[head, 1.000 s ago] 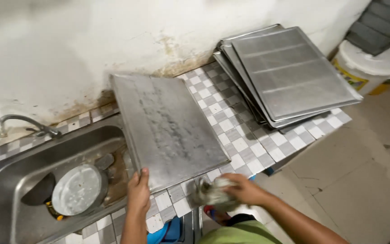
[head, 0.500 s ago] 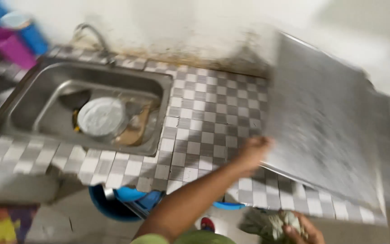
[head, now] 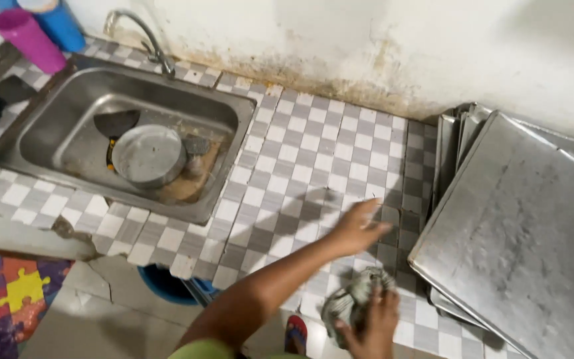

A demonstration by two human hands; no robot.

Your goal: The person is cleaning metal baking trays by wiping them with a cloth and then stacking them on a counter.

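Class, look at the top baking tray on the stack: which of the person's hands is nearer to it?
Left. The left hand hovers just beside the top baking tray; the right hand, gripping a scrubbing pad, sits lower.

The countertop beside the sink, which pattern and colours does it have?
The countertop has a checkered pattern of small grey and white tiles, seen best in the head view.

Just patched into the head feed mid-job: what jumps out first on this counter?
The stack of large metal baking trays at the right end of the checkered tile counter, top one upside down, grabs the eye. The left hand hovers open over the tiles beside the stack, while the right hand grips a crumpled grey cloth at the counter's front edge. At the left, a round metal pan sits in the steel sink.
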